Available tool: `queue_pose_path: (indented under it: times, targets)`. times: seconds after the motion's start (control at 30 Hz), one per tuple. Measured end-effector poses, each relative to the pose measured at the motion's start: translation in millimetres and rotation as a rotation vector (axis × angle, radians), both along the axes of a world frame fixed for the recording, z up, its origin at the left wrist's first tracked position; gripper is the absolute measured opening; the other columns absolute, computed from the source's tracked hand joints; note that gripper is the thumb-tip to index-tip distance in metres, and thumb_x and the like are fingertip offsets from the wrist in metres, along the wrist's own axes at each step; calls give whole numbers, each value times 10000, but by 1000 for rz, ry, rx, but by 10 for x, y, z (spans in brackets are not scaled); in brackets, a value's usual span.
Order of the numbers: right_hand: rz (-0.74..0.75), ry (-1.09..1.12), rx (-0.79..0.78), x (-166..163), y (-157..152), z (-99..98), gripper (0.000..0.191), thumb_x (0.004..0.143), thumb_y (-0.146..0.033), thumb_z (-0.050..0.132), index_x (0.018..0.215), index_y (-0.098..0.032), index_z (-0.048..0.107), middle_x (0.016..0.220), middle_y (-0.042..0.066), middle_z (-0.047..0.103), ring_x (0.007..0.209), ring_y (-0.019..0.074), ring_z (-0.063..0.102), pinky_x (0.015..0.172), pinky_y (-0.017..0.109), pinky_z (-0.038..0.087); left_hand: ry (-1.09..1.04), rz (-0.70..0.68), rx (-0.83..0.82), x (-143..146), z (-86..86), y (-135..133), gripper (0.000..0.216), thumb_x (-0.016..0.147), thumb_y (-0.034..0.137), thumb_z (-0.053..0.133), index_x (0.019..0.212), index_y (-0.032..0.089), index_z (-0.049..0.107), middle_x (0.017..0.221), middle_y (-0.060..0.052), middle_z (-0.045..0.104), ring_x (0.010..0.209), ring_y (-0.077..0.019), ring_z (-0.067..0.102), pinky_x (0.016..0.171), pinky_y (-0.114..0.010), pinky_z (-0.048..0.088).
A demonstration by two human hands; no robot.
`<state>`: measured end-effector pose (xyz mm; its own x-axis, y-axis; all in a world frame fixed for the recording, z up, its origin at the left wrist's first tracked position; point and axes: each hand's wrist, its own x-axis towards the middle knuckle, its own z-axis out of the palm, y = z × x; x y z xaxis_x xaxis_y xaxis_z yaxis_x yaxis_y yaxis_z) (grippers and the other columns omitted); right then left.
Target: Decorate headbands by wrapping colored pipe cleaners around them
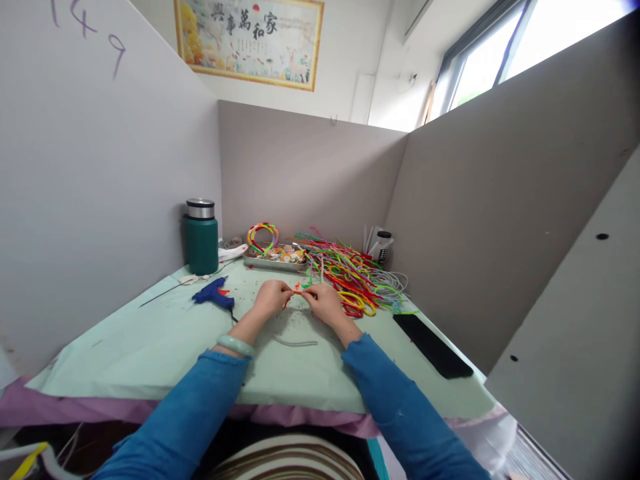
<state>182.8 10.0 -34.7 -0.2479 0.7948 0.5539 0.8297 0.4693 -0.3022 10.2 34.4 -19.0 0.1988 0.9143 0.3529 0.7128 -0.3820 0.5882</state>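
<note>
Over the middle of the table, my left hand (273,296) and my right hand (325,301) face each other with fingertips pinched. Between them runs a short orange-red pipe cleaner (297,292), gripped at both ends; a red end hangs below my left fingers. Part of it is hidden by the fingers. A grey wire piece (296,343) lies on the table nearer to me, below the hands. Just past my right hand spreads a heap of coloured pipe cleaners (345,267), with a yellow loop (367,305) at its near side.
On the left lie a blue glue gun (214,293) and a green bottle (201,239). Behind the hands stands a metal tray (275,265) of small pieces with a colourful ring (263,233). A black slab (433,345) lies right. Grey partitions (310,167) enclose the table.
</note>
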Motion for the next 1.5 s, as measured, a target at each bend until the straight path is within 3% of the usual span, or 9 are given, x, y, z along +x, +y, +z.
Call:
queue_pose_path:
  times: [0.13,0.4,0.7,0.93,1.17,1.37,1.5]
  targets:
    - [16,-23,0,21,6,-12,256,868,-364,498,859,-223,711,854,51,691,826,182,573,745,272,363,-22,-17,-104,-8,-8,-1,195,711,273,586,609,148,695,456,-20,561,511,-134,500,548,-236,325]
    - [34,-61,35,44,-9,-14,214,863,-322,508,846,-217,693,862,45,678,848,172,558,745,264,359,-205,-176,-370,-7,-33,-45,300,729,378,588,564,128,597,384,25,460,357,-77,365,422,-222,268]
    - [72,30,28,39,1,-50,214,866,-294,490,896,-221,690,888,36,691,798,159,593,696,237,388,-530,-238,-643,-15,15,-57,252,681,319,684,742,82,626,420,36,487,346,-50,359,390,-202,266]
    - [39,88,14,54,15,-58,215,853,-303,506,869,-232,708,838,38,702,754,169,598,659,239,398,-317,-221,-492,26,-7,-59,195,727,153,571,897,91,644,478,36,526,360,-56,382,410,-199,295]
    - [73,124,21,55,46,-80,209,847,-295,506,840,-218,700,818,29,699,710,156,592,631,233,390,84,-119,-64,-6,-81,-5,152,705,200,557,764,144,685,554,-6,600,518,-107,498,511,-209,337]
    - [79,143,10,62,58,-83,210,842,-306,511,822,-219,701,790,27,695,681,155,580,603,235,375,114,-127,70,-4,-76,5,203,716,242,570,854,164,695,794,-47,689,695,-147,567,606,-220,365]
    - [76,158,7,67,66,-82,215,839,-314,513,815,-219,704,764,26,691,658,151,568,588,235,361,93,-144,87,-3,-77,9,217,718,285,590,869,170,696,810,-48,692,698,-147,563,618,-222,366]
